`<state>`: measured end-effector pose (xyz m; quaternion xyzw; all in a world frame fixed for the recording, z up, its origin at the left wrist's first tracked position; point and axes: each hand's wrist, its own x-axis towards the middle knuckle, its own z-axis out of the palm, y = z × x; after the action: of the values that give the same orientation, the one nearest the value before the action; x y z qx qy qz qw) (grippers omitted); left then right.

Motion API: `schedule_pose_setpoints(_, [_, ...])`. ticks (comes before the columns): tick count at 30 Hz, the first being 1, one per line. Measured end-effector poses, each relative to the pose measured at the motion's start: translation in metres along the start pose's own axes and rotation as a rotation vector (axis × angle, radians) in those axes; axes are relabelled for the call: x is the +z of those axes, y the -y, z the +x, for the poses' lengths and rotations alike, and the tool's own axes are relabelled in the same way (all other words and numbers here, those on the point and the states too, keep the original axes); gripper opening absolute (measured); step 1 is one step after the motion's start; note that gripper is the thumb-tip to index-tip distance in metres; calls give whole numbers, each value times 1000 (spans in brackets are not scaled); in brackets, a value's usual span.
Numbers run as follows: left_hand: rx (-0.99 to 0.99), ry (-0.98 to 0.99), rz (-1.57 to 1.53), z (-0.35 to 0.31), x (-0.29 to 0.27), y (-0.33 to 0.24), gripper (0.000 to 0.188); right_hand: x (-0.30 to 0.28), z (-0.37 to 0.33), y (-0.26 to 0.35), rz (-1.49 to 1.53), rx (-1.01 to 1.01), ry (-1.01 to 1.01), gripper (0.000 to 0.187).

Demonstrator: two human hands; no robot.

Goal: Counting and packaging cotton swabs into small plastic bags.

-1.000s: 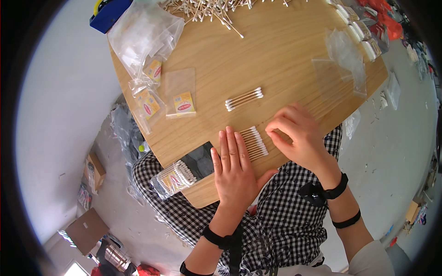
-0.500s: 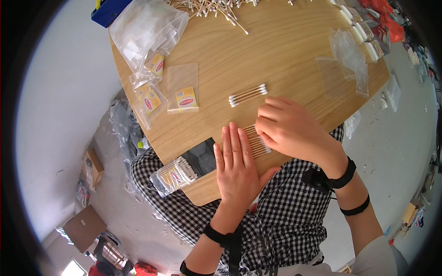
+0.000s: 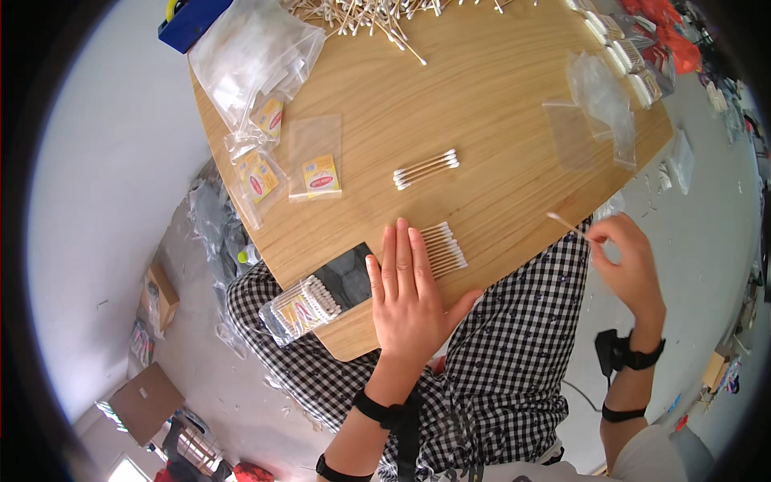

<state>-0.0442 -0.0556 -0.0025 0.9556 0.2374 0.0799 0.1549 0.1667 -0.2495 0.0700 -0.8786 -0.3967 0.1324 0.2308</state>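
My left hand (image 3: 408,301) lies flat with fingers stretched over a row of cotton swabs (image 3: 444,251) near the table's front edge. White tips of the row stick out on its right; the other ends are hidden beneath the palm. Past the table's right edge, my right hand (image 3: 630,265) pinches a single cotton swab (image 3: 568,224) between thumb and fingertips. A small bundle of loose swabs (image 3: 426,169) rests mid-table, beyond my left hand. Left of that hand is a black flat piece (image 3: 351,277) with a clear bag of swabs (image 3: 305,307) on it, overhanging the edge.
A big heap of swabs (image 3: 377,16) covers the far edge. Clear bags with yellow cards (image 3: 320,177) lie at left, beside a bulging plastic bag (image 3: 253,52) and a blue box (image 3: 191,22). Empty bags (image 3: 602,104) and packed swabs (image 3: 630,60) line the right side.
My right hand has moved right, away from the row and off the table edge, with one swab in its fingers. My left hand stays flat on the row.
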Motion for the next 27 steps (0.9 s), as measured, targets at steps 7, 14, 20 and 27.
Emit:
schedule_pose_setpoints(7, [-19,-41,-65,-9,-11,3,98,-16,-44,-40,-384,302,-166,12])
schedule_pose_setpoints(14, [-59,76,62,-14,-1,-2,110,48,12,49,142,-126,-120,12])
schedule_pose_setpoints(20, [-33,76,133,-10,3,-5,112,90,56,86,30,-511,-21,16])
schedule_pose_setpoints(27, [-33,90,122,-10,-1,-3,109,86,72,94,-137,-688,137,14])
